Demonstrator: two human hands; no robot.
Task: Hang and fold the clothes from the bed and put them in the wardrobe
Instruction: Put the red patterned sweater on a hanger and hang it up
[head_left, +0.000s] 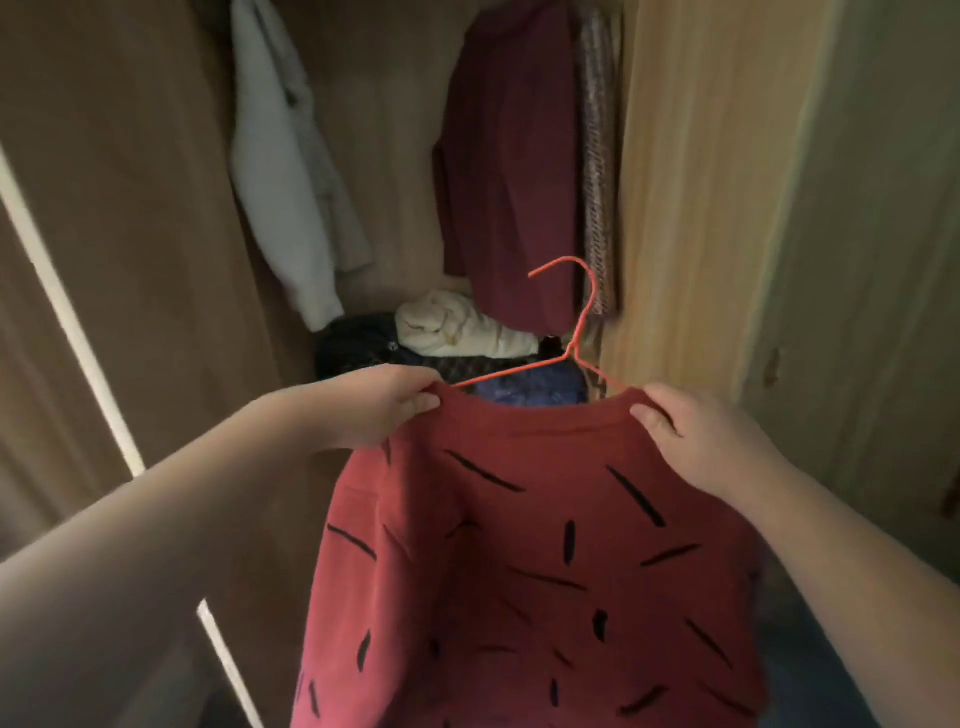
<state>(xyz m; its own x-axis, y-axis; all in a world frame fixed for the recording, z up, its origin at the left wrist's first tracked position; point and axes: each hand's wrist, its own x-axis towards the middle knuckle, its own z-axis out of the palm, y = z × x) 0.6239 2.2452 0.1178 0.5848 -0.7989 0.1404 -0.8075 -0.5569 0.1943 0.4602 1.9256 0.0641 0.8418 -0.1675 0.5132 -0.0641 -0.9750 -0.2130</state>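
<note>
Grip: left hand (384, 402) at nine o'clock and right hand (698, 434) at three pinch the red shirt (519, 551) collar; best keep the hanger (577, 332) level, raising its hook toward twelve

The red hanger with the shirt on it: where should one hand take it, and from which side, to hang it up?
Pinch the red hanger on its bare wire neck, just under the hook, with the right hand coming from the right. The neck stands clear above the shirt collar, and the hook opens leftward, away from that hand.
</note>
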